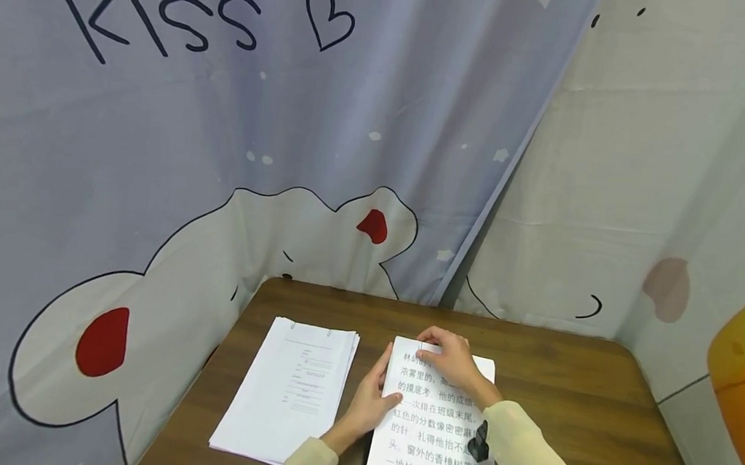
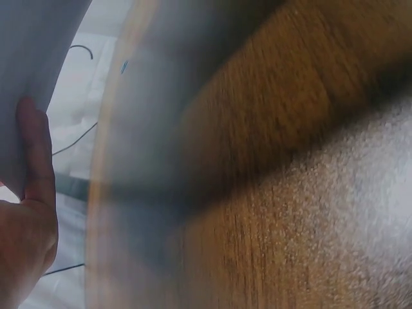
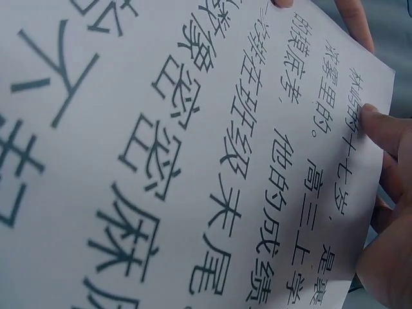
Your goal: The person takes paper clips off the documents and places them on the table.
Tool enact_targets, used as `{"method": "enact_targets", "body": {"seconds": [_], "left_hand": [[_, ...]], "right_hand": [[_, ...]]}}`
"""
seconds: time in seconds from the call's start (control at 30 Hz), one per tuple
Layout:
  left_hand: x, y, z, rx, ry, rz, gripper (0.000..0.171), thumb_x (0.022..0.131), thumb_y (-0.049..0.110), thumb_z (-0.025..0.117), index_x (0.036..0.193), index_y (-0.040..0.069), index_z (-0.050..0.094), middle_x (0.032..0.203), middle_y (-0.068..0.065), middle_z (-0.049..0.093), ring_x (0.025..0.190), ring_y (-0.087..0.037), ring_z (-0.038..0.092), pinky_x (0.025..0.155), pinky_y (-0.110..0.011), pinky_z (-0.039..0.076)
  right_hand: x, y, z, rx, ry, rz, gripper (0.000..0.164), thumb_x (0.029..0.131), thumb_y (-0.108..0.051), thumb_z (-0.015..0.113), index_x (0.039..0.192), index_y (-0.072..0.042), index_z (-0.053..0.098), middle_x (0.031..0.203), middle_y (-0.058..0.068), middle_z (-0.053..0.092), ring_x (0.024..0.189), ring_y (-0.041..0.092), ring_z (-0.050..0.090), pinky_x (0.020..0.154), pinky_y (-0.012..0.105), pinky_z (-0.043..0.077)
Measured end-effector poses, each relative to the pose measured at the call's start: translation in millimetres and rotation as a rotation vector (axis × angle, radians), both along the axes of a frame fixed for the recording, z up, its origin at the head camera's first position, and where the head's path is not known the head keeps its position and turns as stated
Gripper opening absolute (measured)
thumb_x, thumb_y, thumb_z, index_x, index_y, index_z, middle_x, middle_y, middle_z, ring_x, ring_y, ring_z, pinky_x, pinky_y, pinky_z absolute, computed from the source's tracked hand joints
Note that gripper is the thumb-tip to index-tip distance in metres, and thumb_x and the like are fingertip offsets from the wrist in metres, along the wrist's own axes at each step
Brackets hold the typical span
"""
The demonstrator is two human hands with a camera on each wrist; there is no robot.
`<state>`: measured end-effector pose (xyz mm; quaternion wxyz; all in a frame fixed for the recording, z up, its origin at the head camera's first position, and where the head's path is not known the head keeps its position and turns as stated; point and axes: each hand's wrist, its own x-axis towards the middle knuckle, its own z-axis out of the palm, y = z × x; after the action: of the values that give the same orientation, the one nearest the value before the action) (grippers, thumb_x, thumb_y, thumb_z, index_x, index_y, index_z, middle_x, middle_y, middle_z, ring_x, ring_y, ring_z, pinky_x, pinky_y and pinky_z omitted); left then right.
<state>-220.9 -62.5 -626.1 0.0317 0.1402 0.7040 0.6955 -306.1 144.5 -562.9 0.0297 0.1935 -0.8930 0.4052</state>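
Observation:
Sheets of white paper (image 1: 421, 448) with large printed Chinese text are held up over the table, tilted toward me. My left hand (image 1: 369, 401) grips their left edge, thumb on the printed face; in the left wrist view, the fingers (image 2: 40, 161) lie straight along the back of the paper (image 2: 38, 45). At the top edge, my right hand (image 1: 456, 359) pinches the paper, thumb in front and fingers behind. The right wrist view shows this right hand (image 3: 394, 174) at the first line of text, with left-hand fingers (image 3: 353, 22) at the adjacent edge.
Left of my hands, a stack of printed papers (image 1: 260, 413) lies on the brown wooden table (image 1: 570, 394), with small clips (image 1: 330, 333) along its top edge. A printed curtain (image 1: 177, 122) hangs behind the table. Pale fabric (image 1: 640, 173) hangs at the right.

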Motion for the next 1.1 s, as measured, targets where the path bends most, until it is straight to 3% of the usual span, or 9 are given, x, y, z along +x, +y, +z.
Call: {"method": "enact_targets", "body": {"seconds": [0.1,0.2,0.4,0.6,0.8,0.93,1.1], "left_hand": [[0.6,0.7,-0.6,0.001,0.001,-0.001,0.104,0.092,-0.018,0.063,0.171,0.029,0.015,0.134,-0.029,0.067,0.092,-0.029,0.079,0.073,-0.034,0.065],[1.2,1.6,-1.3,-0.003,-0.003,-0.001,0.103,0.092,-0.018,0.063,0.172,0.028,0.015,0.133,-0.028,0.068,0.091,-0.029,0.079,0.072,-0.034,0.065],[1.4,2.7,-4.6,0.016,-0.005,-0.004,0.103,0.091,-0.02,0.062,0.172,0.025,0.016,0.132,-0.03,0.067,0.087,-0.028,0.079,0.07,-0.035,0.066],[2.8,5.7,-5.4,0.029,-0.01,-0.007,0.103,0.091,-0.019,0.062,0.172,0.025,0.015,0.135,-0.03,0.066,0.089,-0.027,0.079,0.071,-0.035,0.066],[2.6,9.2,0.1,0.029,-0.012,0.004,0.102,0.092,-0.019,0.062,0.171,0.027,0.017,0.136,-0.029,0.065,0.093,-0.034,0.079,0.072,-0.034,0.065],[4.5,9.9,-2.9,0.031,-0.011,0.007,0.104,0.091,-0.02,0.062,0.171,0.03,0.019,0.133,-0.029,0.067,0.09,-0.032,0.079,0.071,-0.035,0.065],[0.2,9.6,-3.0,0.03,0.038,-0.011,0.105,0.088,-0.022,0.06,0.172,0.023,0.016,0.134,-0.031,0.066,0.092,-0.029,0.079,0.072,-0.035,0.066]], "right_hand": [[-0.2,0.3,0.6,-0.03,-0.044,0.007,0.019,0.091,-0.015,0.084,0.108,-0.018,0.076,0.1,-0.007,0.078,0.092,0.012,0.068,0.103,0.048,0.046],[-0.9,1.3,1.6,-0.061,-0.086,0.037,0.017,0.092,-0.011,0.082,0.105,-0.017,0.075,0.098,-0.005,0.078,0.087,0.011,0.068,0.085,0.035,0.055],[-3.5,3.8,5.3,-0.097,-0.145,0.134,0.012,0.094,-0.005,0.077,0.102,-0.009,0.07,0.092,0.002,0.077,0.079,0.013,0.067,0.071,0.025,0.053],[-2.7,4.5,6.8,-0.09,-0.172,0.126,0.01,0.095,-0.004,0.075,0.102,-0.009,0.069,0.085,0.002,0.074,0.07,0.013,0.063,0.063,0.026,0.051],[-3.8,3.0,5.8,-0.028,-0.123,0.084,0.01,0.098,-0.009,0.073,0.102,-0.016,0.067,0.089,-0.003,0.072,0.077,0.012,0.06,0.077,0.031,0.046],[-0.3,1.9,1.9,-0.008,-0.089,0.076,0.011,0.099,-0.01,0.072,0.102,-0.018,0.065,0.094,-0.007,0.072,0.086,0.012,0.06,0.09,0.039,0.041],[-1.4,1.7,3.8,-0.019,-0.056,0.068,0.012,0.098,-0.007,0.071,0.102,-0.017,0.066,0.096,-0.006,0.074,0.086,0.011,0.061,0.091,0.038,0.043]]}}
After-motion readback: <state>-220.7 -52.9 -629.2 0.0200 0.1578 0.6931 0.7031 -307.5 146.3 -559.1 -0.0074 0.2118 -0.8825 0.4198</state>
